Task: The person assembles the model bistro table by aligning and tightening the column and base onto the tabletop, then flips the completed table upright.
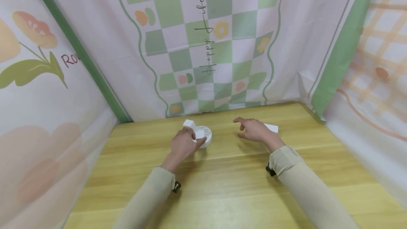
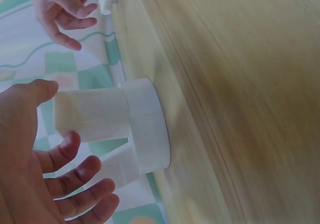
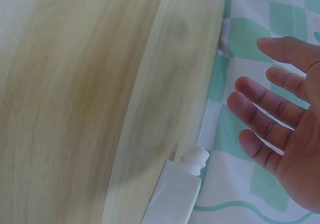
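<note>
On the table's far part, a round white base (image 1: 208,138) carries a white square block (image 1: 199,134) that stands upright from it. My left hand (image 1: 183,143) holds this block near its top, thumb on one side and index finger on the other; the remaining fingers are loosely bent. A second white block (image 1: 189,123) slants outward from the base, partly behind the left fingers. Above the table to the right, my right hand (image 1: 254,130) has its fingers spread and holds nothing. Close to it lies a loose white block (image 3: 172,194) with a threaded end (image 3: 195,159).
The wooden table (image 1: 203,193) reaches back to a checked green-and-white curtain (image 1: 219,52). Patterned curtains also hang at the left (image 1: 47,116) and the right (image 1: 375,63). Each wrist wears a dark device below its sleeve.
</note>
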Motion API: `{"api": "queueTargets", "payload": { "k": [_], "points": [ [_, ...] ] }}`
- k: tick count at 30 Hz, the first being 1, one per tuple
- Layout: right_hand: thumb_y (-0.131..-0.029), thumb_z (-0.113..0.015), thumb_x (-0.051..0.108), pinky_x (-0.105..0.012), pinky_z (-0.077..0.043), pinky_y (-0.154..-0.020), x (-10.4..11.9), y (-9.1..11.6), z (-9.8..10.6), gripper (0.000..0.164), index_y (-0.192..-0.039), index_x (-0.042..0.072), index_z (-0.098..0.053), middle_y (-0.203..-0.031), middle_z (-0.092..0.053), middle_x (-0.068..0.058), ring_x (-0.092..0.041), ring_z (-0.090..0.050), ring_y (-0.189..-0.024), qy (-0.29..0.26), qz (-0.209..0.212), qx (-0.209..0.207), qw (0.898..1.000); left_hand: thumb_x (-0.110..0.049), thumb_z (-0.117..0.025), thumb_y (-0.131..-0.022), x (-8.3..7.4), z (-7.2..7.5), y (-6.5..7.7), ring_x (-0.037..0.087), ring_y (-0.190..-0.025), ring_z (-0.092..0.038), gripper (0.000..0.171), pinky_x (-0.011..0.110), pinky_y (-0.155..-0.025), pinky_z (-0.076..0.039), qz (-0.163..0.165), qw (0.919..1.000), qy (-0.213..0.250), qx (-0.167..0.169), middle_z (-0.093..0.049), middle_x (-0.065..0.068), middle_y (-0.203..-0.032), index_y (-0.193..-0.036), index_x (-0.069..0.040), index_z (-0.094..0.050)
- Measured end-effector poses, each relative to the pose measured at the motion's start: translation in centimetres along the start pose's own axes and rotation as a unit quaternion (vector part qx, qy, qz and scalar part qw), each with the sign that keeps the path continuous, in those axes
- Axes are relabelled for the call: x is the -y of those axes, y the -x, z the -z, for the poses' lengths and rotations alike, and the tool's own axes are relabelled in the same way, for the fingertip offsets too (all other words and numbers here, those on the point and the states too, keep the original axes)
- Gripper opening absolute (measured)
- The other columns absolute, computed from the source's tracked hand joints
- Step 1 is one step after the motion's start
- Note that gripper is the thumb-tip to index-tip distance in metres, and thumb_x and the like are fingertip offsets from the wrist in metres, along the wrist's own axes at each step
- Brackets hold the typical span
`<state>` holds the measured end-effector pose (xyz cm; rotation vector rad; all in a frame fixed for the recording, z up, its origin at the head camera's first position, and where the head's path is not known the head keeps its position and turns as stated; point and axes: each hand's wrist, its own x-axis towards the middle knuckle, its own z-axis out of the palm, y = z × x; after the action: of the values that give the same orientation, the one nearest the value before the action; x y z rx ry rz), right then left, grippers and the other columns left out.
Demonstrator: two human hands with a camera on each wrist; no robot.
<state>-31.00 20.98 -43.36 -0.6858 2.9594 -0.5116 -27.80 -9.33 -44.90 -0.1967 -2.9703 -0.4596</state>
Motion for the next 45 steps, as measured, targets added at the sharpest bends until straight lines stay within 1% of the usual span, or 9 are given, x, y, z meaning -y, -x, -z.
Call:
{"api": "queueTargets", "payload": {
  "k": [4, 11, 14, 18, 22, 27, 33, 38, 45],
  "points": [
    [-0.092, -0.069, 0.024, -0.043, -0.057, -0.076, -0.1, 0.2, 0.0, 0.058, -0.144, 0.010, -0.047, -0.110, -0.072, -0.013, -0.022, -0.069, -0.083, 0.001, 0.004, -0.001, 1.000, -0.076, -0.056, -0.084, 0.0, -0.2, 0.0, 0.017, -0.076, -0.055, 0.059, 0.031, -0.055, -0.045, -0.005, 0.9999, -0.008, -0.008, -0.060, 0.002, -0.093, -0.087, -0.018, -0.060],
    [-0.093, -0.068, 0.025, -0.046, -0.057, -0.079, -0.3, 0.3, 0.2, 0.058, -0.145, 0.010, -0.047, -0.112, -0.072, -0.014, -0.025, -0.070, -0.088, 0.006, -0.007, 0.000, 1.000, -0.069, -0.058, -0.087, 0.1, -0.4, 0.1, 0.020, -0.081, -0.057, 0.053, 0.033, -0.059, -0.047, -0.004, 0.9996, -0.011, -0.024, -0.060, 0.003, -0.098, -0.091, -0.016, -0.061],
    [-0.093, -0.068, 0.026, -0.048, -0.057, -0.082, -0.6, 0.5, 0.4, 0.058, -0.144, 0.010, -0.047, -0.112, -0.072, -0.014, -0.027, -0.070, -0.091, 0.008, -0.012, -0.002, 1.000, -0.067, -0.056, -0.089, 0.2, -0.4, 0.1, 0.020, -0.083, -0.057, 0.052, 0.034, -0.061, -0.047, 0.000, 0.9995, -0.013, -0.028, -0.059, 0.003, -0.097, -0.093, -0.015, -0.060],
    [-0.093, -0.067, 0.025, -0.048, -0.057, -0.081, -1.0, 0.7, 0.5, 0.057, -0.144, 0.009, -0.047, -0.112, -0.071, -0.015, -0.028, -0.070, -0.092, 0.007, -0.014, 0.000, 1.000, -0.069, -0.053, -0.090, 0.4, -0.4, 0.3, 0.020, -0.085, -0.057, 0.055, 0.035, -0.063, -0.048, 0.003, 0.9994, -0.019, -0.029, -0.058, 0.003, -0.096, -0.096, -0.015, -0.060],
    [-0.093, -0.067, 0.025, -0.049, -0.057, -0.082, -1.4, 0.7, 0.5, 0.057, -0.144, 0.009, -0.047, -0.113, -0.072, -0.016, -0.029, -0.070, -0.093, 0.008, -0.015, -0.002, 1.000, -0.070, -0.053, -0.090, 0.5, -0.3, 0.3, 0.020, -0.084, -0.057, 0.056, 0.036, -0.062, -0.049, -0.002, 0.9993, -0.016, -0.034, -0.059, 0.002, -0.095, -0.097, -0.015, -0.061],
    [-0.092, -0.068, 0.025, -0.050, -0.057, -0.081, -2.1, 0.6, 0.6, 0.057, -0.143, 0.008, -0.048, -0.111, -0.072, -0.016, -0.031, -0.070, -0.092, 0.022, -0.010, -0.012, 1.000, -0.064, -0.056, -0.091, 0.6, 0.0, 0.2, 0.021, -0.081, -0.057, 0.053, 0.035, -0.059, -0.049, -0.009, 0.9989, -0.013, -0.044, -0.058, 0.004, -0.093, -0.098, -0.013, -0.060],
    [-0.091, -0.070, 0.024, -0.051, -0.057, -0.083, -2.7, 0.8, 1.0, 0.056, -0.141, 0.008, -0.051, -0.110, -0.072, -0.016, -0.032, -0.070, -0.095, 0.023, -0.018, -0.011, 1.000, -0.063, -0.059, -0.090, 0.8, 0.4, 0.2, 0.020, -0.080, -0.056, 0.051, 0.034, -0.059, -0.048, 0.004, 0.9991, -0.014, -0.041, -0.057, 0.003, -0.091, -0.098, -0.012, -0.060],
    [-0.091, -0.070, 0.023, -0.051, -0.057, -0.081, -3.0, 1.0, 1.2, 0.055, -0.140, 0.006, -0.051, -0.108, -0.072, -0.016, -0.032, -0.070, -0.092, 0.024, -0.016, -0.009, 1.000, -0.066, -0.059, -0.089, 0.9, 0.3, 0.2, 0.020, -0.081, -0.057, 0.055, 0.034, -0.058, -0.049, 0.002, 0.9991, -0.014, -0.040, -0.059, 0.004, -0.093, -0.101, -0.013, -0.062],
    [-0.091, -0.070, 0.023, -0.050, -0.057, -0.079, -3.8, 1.3, 1.2, 0.054, -0.139, 0.005, -0.052, -0.108, -0.072, -0.016, -0.032, -0.070, -0.091, 0.029, -0.018, -0.017, 0.999, -0.063, -0.056, -0.092, 1.0, 0.3, 0.1, 0.023, -0.091, -0.060, 0.056, 0.039, -0.065, -0.054, 0.008, 0.9992, -0.022, -0.032, -0.061, 0.005, -0.101, -0.113, -0.012, -0.063]
  ]
}}
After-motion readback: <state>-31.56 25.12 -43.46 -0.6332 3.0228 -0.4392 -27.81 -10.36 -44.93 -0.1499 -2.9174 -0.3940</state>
